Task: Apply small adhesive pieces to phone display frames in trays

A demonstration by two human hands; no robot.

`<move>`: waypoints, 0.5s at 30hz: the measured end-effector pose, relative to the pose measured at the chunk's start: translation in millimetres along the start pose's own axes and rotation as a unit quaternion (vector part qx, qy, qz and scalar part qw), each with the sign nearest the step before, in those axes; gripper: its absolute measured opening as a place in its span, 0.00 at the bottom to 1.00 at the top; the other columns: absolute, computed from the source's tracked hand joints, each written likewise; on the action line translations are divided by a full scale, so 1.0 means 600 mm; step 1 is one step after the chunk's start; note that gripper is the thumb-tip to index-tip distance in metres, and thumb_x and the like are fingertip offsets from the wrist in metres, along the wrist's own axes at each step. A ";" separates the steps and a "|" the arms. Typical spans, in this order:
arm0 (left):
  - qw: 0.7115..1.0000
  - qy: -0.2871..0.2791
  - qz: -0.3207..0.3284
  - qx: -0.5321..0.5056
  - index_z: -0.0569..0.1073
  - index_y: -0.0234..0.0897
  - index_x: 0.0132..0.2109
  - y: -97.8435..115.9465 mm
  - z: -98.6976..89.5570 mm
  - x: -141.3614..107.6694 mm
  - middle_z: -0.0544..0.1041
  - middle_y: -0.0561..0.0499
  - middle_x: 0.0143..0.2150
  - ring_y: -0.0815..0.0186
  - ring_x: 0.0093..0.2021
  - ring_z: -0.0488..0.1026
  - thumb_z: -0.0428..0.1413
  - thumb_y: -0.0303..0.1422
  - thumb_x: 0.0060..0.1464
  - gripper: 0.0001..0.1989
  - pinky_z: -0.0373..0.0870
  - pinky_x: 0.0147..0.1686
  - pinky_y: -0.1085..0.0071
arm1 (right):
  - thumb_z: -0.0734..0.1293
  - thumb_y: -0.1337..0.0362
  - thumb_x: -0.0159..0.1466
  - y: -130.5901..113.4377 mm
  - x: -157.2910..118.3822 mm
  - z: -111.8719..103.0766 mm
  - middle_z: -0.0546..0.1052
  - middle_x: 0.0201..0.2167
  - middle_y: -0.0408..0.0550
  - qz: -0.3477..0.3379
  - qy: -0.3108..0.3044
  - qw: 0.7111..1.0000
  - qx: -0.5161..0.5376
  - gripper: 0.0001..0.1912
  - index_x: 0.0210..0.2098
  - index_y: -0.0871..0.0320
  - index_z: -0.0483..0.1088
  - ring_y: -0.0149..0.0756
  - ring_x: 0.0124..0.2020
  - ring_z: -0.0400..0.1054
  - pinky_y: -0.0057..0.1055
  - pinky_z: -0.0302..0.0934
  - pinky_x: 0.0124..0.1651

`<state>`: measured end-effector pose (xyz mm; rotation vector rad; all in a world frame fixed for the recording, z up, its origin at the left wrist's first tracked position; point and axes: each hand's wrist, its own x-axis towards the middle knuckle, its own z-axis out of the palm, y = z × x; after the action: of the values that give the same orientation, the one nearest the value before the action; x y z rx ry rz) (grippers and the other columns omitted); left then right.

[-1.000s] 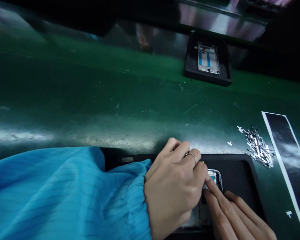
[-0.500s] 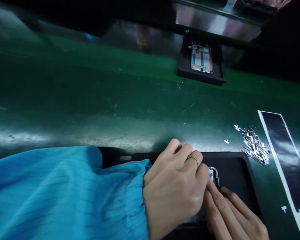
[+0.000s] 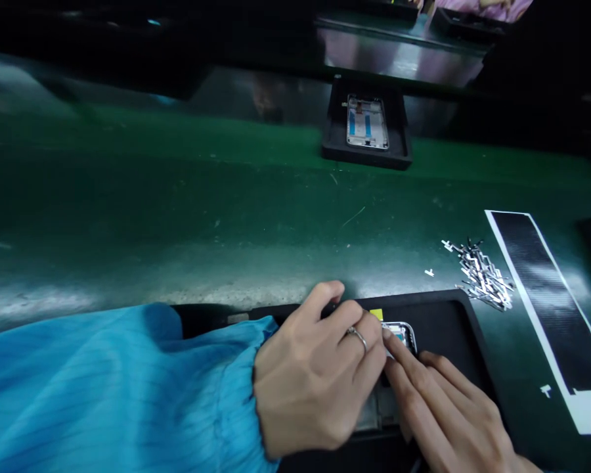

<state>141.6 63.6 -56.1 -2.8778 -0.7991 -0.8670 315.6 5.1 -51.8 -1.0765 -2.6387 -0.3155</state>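
Note:
A phone frame with a silver rim lies in a black tray at the bottom of the view, mostly covered by both hands. My left hand, wearing a ring and a blue sleeve, bends over it with curled fingers. Its fingertips are hidden, so what they pinch cannot be made out. From the lower right, my right hand reaches in with its fingers pressed together, the fingertips against the frame and meeting the left hand. A small yellow tab shows at the frame's upper edge.
Beyond the hands, another phone frame sits in a black tray on the green table. To the right are a pile of small black-and-white strips and a black sheet with white borders. A person in pink is at the far top.
The view has shifted, so the table items appear further left. My left hand has lifted its index finger a little, and the yellow tab and more of the phone frame now show.

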 end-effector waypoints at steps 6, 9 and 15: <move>0.991 -0.026 -0.122 -0.047 0.72 0.32 0.28 0.001 0.005 0.003 0.71 0.46 0.29 0.62 0.30 0.59 0.38 0.22 0.59 0.20 0.57 0.33 0.63 | 0.48 0.80 0.62 0.001 -0.002 -0.005 0.76 0.41 0.58 -0.003 -0.015 1.000 -0.006 0.21 0.39 0.67 0.70 0.32 0.29 0.73 0.28 0.67 0.36; 0.973 -0.086 -0.187 -0.108 0.72 0.33 0.30 0.002 0.000 0.004 0.71 0.45 0.31 0.61 0.32 0.60 0.40 0.22 0.58 0.17 0.57 0.32 0.63 | 0.48 0.80 0.62 -0.001 -0.001 -0.004 0.75 0.42 0.57 -0.004 -0.024 1.000 -0.016 0.21 0.40 0.67 0.70 0.31 0.30 0.73 0.27 0.67 0.36; 0.971 -0.093 -0.178 -0.127 0.69 0.33 0.28 0.000 -0.008 0.005 0.70 0.46 0.31 0.63 0.32 0.60 0.41 0.21 0.58 0.16 0.57 0.33 0.64 | 0.47 0.81 0.61 0.000 -0.005 0.003 0.75 0.42 0.59 0.001 -0.002 1.000 -0.004 0.21 0.39 0.67 0.69 0.33 0.31 0.73 0.28 0.67 0.35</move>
<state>141.3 64.1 -50.3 -3.1269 -1.3517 -0.7818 317.3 4.0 -54.6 -1.0824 -2.6415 -0.3244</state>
